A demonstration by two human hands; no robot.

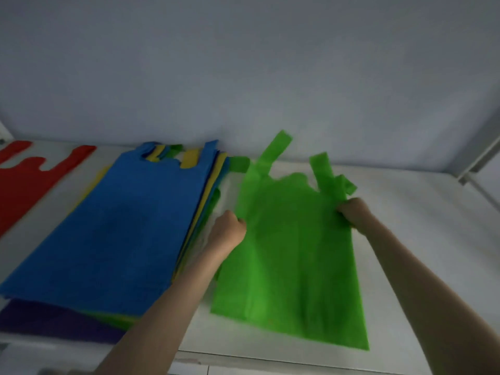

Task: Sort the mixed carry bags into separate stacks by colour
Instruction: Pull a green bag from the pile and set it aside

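Green bag (pixel 292 255): held spread by both side edges, just right of the mixed stack, lower part lying on the white desk (pixel 422 239); likely being laid flat to start or top a green pile well clear of the other colours.
Left hand (pixel 228 228): fingers curled tight, pinching the bag's left edge below the handle; grip near the top keeps the sheet from folding.
Right hand (pixel 351 212): fingers curled, gripping the right edge beside the right handle; matching height with the left keeps the bag square.
Mixed stack (pixel 108 226): blue bag uppermost, with yellow, green and purple edges showing beneath; kept in one pile at centre left, presumably as the source still to be sorted.
Red bags (pixel 24 180): lying flat at far left, apart from the stack, seemingly a finished colour pile.
Count: one green bag in hand; one blue bag visible on top; at least two red outlines by their handles; layers under the blue too bunched to count.
Blur: slight on the green bag, so exact edges uncertain.
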